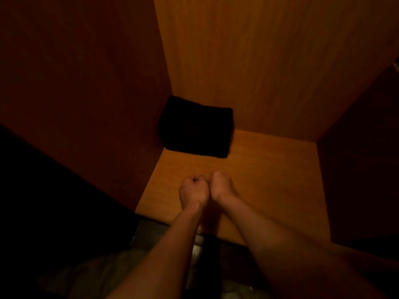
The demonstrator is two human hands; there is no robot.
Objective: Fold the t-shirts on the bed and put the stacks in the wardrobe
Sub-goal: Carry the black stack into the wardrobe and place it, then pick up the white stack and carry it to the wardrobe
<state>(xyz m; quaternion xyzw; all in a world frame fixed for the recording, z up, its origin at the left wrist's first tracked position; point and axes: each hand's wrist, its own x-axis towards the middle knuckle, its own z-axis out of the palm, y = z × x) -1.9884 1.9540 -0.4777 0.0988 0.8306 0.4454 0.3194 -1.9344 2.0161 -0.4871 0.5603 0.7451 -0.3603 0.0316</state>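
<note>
A dark folded stack of t-shirts (195, 131) lies in the back left corner of a wooden wardrobe shelf (269, 169). Both my arms reach over the shelf's front edge. My left hand (194, 190) and my right hand (222, 186) sit side by side above the shelf's front part, knuckles touching, fingers curled into fists. Neither hand holds anything. The stack is a short way beyond them, apart from both hands.
The wardrobe's left wall (86, 93), back panel (269, 61) and right wall (356, 158) box in the shelf. Bare shelf surface lies right of the stack. The light is dim. Below the shelf edge, a patch of floor (151, 234) shows.
</note>
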